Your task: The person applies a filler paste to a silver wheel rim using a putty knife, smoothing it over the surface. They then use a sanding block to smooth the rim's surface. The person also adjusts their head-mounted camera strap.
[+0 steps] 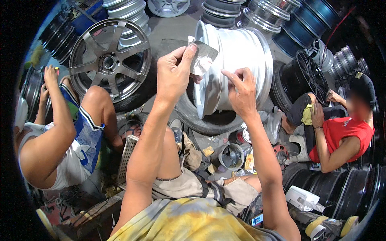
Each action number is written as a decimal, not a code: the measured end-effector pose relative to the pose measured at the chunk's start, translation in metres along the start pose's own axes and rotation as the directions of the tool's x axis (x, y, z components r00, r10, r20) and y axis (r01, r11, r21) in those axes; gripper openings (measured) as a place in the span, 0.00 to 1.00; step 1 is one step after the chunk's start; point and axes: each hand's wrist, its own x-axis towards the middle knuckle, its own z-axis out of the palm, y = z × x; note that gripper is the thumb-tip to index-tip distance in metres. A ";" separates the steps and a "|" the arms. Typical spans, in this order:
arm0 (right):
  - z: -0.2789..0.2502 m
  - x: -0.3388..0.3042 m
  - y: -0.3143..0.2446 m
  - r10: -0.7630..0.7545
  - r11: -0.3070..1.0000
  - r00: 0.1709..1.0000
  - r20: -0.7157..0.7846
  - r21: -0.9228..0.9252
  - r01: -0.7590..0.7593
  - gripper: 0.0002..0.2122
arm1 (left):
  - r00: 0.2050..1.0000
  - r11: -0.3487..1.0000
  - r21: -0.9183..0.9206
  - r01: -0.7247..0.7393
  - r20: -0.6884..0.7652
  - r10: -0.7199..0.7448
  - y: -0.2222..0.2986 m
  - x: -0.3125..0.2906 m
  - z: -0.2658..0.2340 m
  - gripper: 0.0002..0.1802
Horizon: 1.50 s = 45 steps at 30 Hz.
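My left hand [173, 72] pinches a thin grey flat plate [211, 49] between thumb and fingers. A smear of white paste [202, 65] lies on the plate's face. Just behind it, a silver-white wheel rim [243, 56] lies on its side upon a black tyre [215, 127]. In front of the rim's barrel is my right hand [243, 93], index finger stretched out and the other fingers loosely bent. I see nothing held in it. Whether its fingertip touches the rim cannot be told.
A dark multi-spoke wheel [108, 62] stands at left. People sit at left, in a white top [60, 160], and at right, in a red shirt [341, 136]. Between my legs and the tyre is a tub [231, 156]. Stacked rims [267, 14] line the back.
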 end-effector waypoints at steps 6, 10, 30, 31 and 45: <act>-0.041 0.020 -0.036 -0.090 0.977 0.987 -0.137 0.182 0.115 0.17 | 0.998 0.992 0.120 -0.047 0.044 0.042 0.002 -0.004 0.004 0.18; -0.050 0.028 -0.049 -0.206 0.966 0.976 -0.072 0.142 0.215 0.20 | 0.996 0.990 0.131 -0.045 0.087 0.034 0.001 -0.003 0.005 0.17; -0.009 0.016 0.009 -0.183 0.961 0.963 0.197 -0.171 0.218 0.19 | 0.996 0.996 0.047 -0.081 -0.039 0.083 0.000 0.001 0.001 0.18; -0.008 0.016 0.010 -0.197 0.949 0.958 0.210 -0.204 0.240 0.19 | 0.996 0.995 0.052 -0.083 -0.037 0.085 0.000 0.001 0.001 0.18; -0.005 0.016 0.011 -0.267 0.892 0.932 0.247 -0.303 0.336 0.20 | 0.998 0.996 0.075 -0.044 -0.037 0.047 0.002 -0.001 0.002 0.18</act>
